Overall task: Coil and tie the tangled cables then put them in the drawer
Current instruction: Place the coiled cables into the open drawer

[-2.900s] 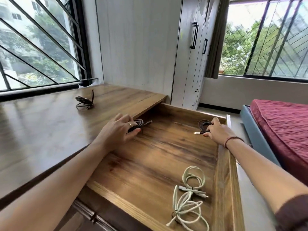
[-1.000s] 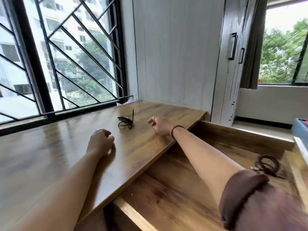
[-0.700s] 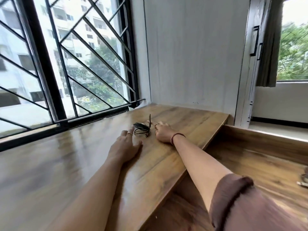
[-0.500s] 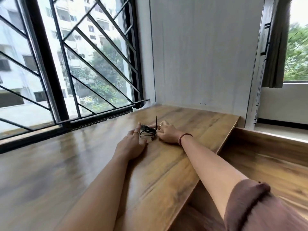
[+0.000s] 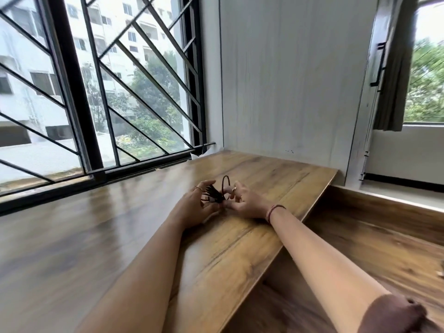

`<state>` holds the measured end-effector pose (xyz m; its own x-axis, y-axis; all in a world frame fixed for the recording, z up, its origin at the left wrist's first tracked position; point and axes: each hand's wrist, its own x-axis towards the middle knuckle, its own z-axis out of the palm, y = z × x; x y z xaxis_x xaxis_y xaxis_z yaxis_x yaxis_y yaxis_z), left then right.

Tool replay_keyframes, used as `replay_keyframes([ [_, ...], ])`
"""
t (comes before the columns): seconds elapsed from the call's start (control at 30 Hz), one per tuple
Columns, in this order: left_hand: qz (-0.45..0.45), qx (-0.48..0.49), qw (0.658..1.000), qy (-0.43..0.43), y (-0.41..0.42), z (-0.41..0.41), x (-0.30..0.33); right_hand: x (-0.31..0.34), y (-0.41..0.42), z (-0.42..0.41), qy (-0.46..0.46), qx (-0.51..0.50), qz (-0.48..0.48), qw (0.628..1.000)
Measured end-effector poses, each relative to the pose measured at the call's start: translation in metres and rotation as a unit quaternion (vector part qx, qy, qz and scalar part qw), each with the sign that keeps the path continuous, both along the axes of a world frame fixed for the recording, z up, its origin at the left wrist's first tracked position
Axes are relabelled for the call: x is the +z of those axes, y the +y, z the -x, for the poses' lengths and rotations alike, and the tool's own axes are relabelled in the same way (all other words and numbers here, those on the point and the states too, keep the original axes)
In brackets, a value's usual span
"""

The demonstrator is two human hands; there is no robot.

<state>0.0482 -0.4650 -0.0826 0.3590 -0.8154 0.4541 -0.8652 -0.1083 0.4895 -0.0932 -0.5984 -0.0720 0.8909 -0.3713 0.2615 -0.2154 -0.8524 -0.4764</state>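
Observation:
A small bundle of dark cable [image 5: 214, 195] sits between my two hands on the wooden desk top [image 5: 96, 236], one loop of it standing up. My left hand [image 5: 195, 207] cups the bundle from the left, fingers spread and partly curled round it. From the right, my right hand [image 5: 242, 200] pinches the cable with curled fingers. The open wooden drawer [image 5: 360, 248] lies to the right and lower; its cables are out of view except a small bit at the right edge.
A barred window [image 5: 96, 80] runs along the desk's far left edge. A white panelled wall [image 5: 288, 80] closes the back. At the far right are a wardrobe door with a black handle [image 5: 378, 66] and a grey curtain [image 5: 394, 68].
Both hands left the cables in the drawer and reached across the desk to the dark bundle. In the last half second they closed on it and lifted it slightly.

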Motion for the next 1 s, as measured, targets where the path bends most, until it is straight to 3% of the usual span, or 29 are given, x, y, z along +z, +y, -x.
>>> replay_keyframes([
  [0.07,0.035,-0.015,0.999,0.007,0.008,0.007,0.001,0.002,0.011,0.013,-0.021,0.022,-0.044,0.999],
  [0.13,0.067,-0.019,0.997,0.042,0.017,0.014,0.003,0.004,0.022,0.028,-0.043,0.061,-0.148,0.986],
  [0.33,0.078,-0.078,0.983,0.149,0.038,0.061,0.015,0.016,0.041,0.080,-0.036,0.166,-0.424,0.889],
  [0.4,0.064,-0.148,0.948,0.273,0.046,0.088,0.018,0.017,0.042,0.099,-0.021,0.210,-0.511,0.833],
  [0.5,0.021,-0.237,0.865,0.442,0.051,0.126,0.021,0.022,0.041,0.128,0.014,0.254,-0.586,0.770],
  [0.6,0.000,-0.258,0.814,0.520,0.050,0.158,0.028,0.031,0.043,0.160,0.010,0.248,-0.617,0.746],
  [0.7,0.077,-0.249,0.786,0.560,0.048,0.192,0.024,0.041,0.054,0.191,0.009,0.238,-0.602,0.762],
  [0.77,0.157,-0.184,0.794,0.557,0.047,0.215,0.015,0.044,0.064,0.207,0.005,0.198,-0.572,0.796],
  [0.83,0.215,-0.116,0.835,0.493,0.046,0.237,0.005,0.041,0.070,0.226,-0.012,0.142,-0.548,0.824],
  [0.9,0.258,-0.074,0.882,0.387,0.047,0.254,-0.002,0.034,0.075,0.246,-0.033,0.101,-0.538,0.836],
  [1.0,0.279,-0.054,0.916,0.283,0.048,0.273,-0.006,0.023,0.080,0.272,-0.068,0.093,-0.534,0.838],
])
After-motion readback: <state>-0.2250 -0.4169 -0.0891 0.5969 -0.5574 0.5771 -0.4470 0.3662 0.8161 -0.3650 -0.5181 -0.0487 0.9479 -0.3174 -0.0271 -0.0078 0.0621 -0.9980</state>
